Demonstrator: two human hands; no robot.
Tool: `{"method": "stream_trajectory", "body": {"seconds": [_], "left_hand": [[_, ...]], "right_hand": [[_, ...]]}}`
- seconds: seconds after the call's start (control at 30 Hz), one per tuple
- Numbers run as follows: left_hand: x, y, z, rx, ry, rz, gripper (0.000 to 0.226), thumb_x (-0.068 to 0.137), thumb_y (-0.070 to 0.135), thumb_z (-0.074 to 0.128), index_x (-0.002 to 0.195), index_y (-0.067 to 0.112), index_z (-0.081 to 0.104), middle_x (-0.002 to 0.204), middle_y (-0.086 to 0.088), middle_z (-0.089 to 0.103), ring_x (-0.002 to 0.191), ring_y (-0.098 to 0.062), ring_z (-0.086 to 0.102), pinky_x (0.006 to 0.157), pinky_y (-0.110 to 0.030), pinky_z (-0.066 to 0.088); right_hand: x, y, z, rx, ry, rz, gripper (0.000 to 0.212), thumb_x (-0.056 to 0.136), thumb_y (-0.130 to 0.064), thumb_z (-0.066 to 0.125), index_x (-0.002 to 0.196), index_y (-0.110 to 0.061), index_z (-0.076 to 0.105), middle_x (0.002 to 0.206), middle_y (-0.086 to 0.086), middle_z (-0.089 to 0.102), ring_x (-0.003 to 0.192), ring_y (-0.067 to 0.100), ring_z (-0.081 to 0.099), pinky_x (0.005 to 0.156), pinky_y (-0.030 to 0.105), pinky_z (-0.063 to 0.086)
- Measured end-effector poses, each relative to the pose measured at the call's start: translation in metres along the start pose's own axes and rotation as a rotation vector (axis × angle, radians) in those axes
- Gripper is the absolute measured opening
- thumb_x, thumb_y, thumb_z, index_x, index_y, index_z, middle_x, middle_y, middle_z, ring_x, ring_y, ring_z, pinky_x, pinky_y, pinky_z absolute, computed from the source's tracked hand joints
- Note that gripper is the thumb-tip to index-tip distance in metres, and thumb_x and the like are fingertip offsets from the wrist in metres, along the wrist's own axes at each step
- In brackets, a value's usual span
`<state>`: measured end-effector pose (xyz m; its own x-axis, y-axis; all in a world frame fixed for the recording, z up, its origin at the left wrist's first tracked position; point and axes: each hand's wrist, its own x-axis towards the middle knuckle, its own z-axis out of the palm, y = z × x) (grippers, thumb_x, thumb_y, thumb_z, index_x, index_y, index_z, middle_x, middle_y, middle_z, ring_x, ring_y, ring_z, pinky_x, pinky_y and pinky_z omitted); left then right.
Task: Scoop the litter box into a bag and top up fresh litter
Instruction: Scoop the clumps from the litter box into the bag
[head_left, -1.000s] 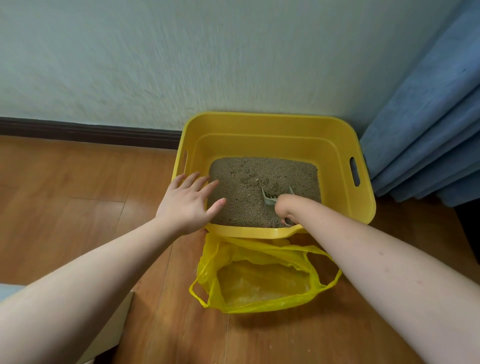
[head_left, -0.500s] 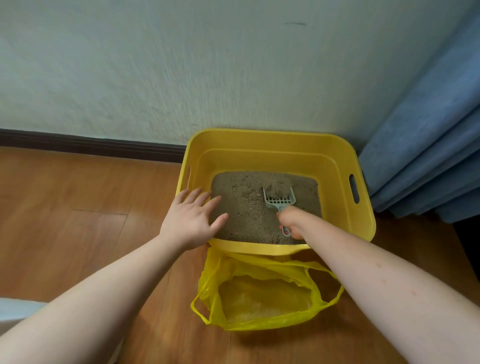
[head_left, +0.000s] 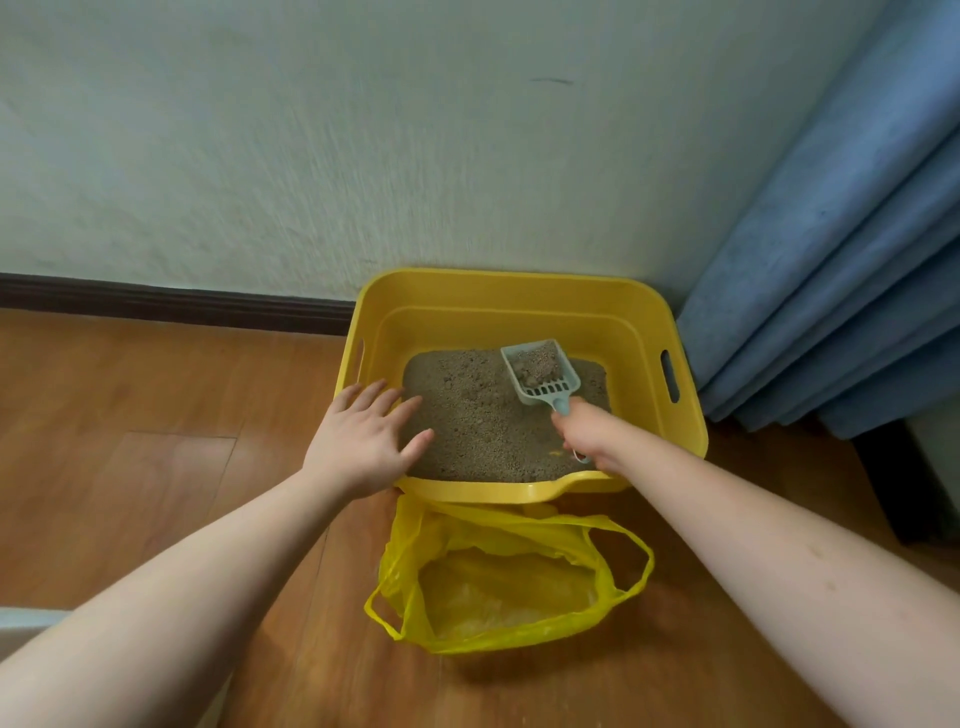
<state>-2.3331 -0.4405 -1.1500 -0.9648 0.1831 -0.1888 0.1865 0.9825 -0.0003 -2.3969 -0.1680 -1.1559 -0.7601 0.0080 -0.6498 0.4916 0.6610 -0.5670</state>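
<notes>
A yellow litter box (head_left: 524, 296) stands against the wall, with grey-brown litter (head_left: 467, 421) covering its bottom. My right hand (head_left: 589, 434) grips the handle of a pale blue slotted scoop (head_left: 540, 371), which is raised above the litter with a clump and loose grains in it. My left hand (head_left: 363, 439) rests flat on the box's front-left rim, fingers spread. An open yellow plastic bag (head_left: 509, 582) lies on the floor just in front of the box.
The box sits on a wooden floor (head_left: 130, 467) at a pale wall with a dark baseboard (head_left: 171, 304). Blue curtains (head_left: 841, 270) hang right beside the box. A white object's edge (head_left: 26, 623) shows at the lower left.
My right hand has lifted the scoop out of the litter and moved it toward the back right, now loaded with a clump. The left hand has stayed on the rim.
</notes>
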Motion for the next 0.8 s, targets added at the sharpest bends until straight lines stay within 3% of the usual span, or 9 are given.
{"method": "stream_trajectory", "body": {"seconds": [0.13,0.33,0.63,0.8], "left_hand": [[-0.001,-0.001,-0.003,-0.005,-0.002,-0.004,0.079,0.088,0.071,0.0,0.15,0.033,0.029,0.157,0.004,0.033,0.148,-0.018,0.016,0.12,-0.041,0.008],[0.0,-0.003,-0.004,0.0,-0.003,-0.004,0.085,0.083,0.072,-0.006,0.15,0.033,0.03,0.156,0.003,0.033,0.148,-0.018,0.018,0.119,-0.042,0.009],[-0.001,-0.003,-0.002,0.013,0.007,-0.001,0.083,0.085,0.071,-0.003,0.15,0.032,0.029,0.156,0.002,0.035,0.147,-0.02,0.018,0.119,-0.042,0.01],[-0.002,-0.004,-0.003,0.011,0.004,-0.004,0.074,0.091,0.068,0.004,0.151,0.032,0.028,0.156,0.002,0.033,0.148,-0.019,0.017,0.119,-0.041,0.009]], "right_hand": [[-0.005,0.001,-0.01,-0.006,0.02,-0.051,0.033,0.102,-0.023,0.035,0.133,-0.013,0.038,0.1,0.01,0.052,0.082,0.021,0.045,0.074,0.034,0.039],[-0.019,0.007,-0.022,-0.096,0.028,-0.146,0.03,0.102,-0.024,0.035,0.129,-0.014,0.044,0.082,0.002,0.049,0.069,0.014,0.042,0.059,0.029,0.034],[-0.036,0.009,-0.03,-0.199,-0.018,-0.167,0.033,0.103,-0.026,0.035,0.132,-0.012,0.041,0.113,0.017,0.058,0.093,0.029,0.057,0.079,0.04,0.046],[-0.044,0.008,-0.032,-0.244,0.021,-0.23,0.034,0.103,-0.026,0.036,0.134,-0.013,0.041,0.098,0.009,0.057,0.075,0.018,0.049,0.06,0.03,0.036]]}}
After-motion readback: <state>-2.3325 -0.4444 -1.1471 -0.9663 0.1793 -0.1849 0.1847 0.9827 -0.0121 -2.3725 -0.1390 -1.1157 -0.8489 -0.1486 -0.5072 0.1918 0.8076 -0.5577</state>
